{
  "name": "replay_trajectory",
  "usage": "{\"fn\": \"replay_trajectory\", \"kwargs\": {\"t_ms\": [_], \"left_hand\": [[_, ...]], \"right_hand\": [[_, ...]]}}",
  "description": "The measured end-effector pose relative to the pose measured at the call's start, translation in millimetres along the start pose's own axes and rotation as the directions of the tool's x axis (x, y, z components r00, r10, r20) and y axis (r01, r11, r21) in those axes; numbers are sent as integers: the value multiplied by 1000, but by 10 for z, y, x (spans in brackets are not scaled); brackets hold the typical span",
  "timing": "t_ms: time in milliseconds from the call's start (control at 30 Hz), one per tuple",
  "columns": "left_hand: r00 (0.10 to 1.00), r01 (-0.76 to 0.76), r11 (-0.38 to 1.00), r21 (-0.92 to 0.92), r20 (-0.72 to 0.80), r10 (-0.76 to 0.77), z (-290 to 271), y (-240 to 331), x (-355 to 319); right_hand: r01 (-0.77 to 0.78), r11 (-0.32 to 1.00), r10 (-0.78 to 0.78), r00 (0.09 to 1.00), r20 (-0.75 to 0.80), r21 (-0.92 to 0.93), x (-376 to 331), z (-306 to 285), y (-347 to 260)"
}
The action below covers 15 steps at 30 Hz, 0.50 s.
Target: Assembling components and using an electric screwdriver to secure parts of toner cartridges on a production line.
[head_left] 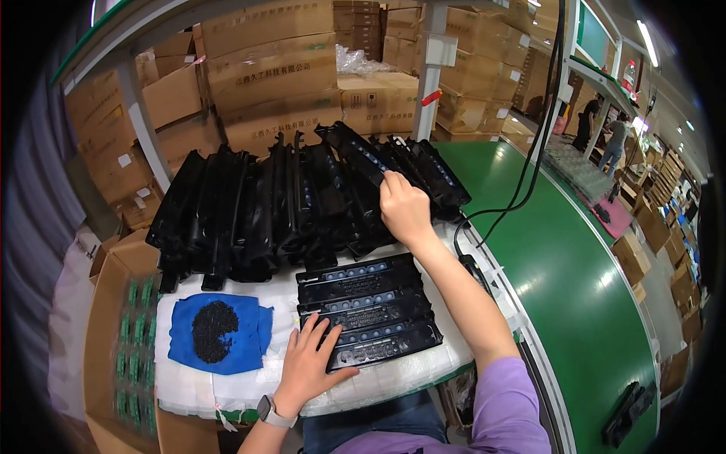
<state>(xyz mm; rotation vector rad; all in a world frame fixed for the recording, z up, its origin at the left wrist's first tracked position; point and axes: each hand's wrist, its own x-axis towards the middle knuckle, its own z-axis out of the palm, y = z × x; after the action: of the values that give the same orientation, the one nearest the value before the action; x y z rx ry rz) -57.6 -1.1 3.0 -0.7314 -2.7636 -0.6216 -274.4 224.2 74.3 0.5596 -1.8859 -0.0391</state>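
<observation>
My right hand is closed on the near end of a long black plastic housing, which slants up over the pile. A row of pale bluish round spots runs along that housing. Several similar black housings stand packed on edge across the back of the white padded worktop. In front of me lie three black housings, side by side and flat, with their rows of round spots showing. My left hand spreads its fingers on the left ends of the nearer two, holding nothing.
A blue cloth bears a heap of small black pieces. An open carton with green circuit boards stands at the left. Black cables hang beside a green conveyor belt; stacked cartons rise behind.
</observation>
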Motion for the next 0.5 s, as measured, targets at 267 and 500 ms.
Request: {"fn": "replay_trajectory", "kwargs": {"t_ms": [267, 500], "left_hand": [[999, 4, 1000, 22, 41, -5, -56, -13, 89], [882, 94, 604, -791, -216, -420, -75, -47, -484]], "right_hand": [[-1, 859, -43, 996, 74, 511, -765, -1366, -99], [104, 731, -349, 906, 239, 675, -1674, -2207, -311]]}}
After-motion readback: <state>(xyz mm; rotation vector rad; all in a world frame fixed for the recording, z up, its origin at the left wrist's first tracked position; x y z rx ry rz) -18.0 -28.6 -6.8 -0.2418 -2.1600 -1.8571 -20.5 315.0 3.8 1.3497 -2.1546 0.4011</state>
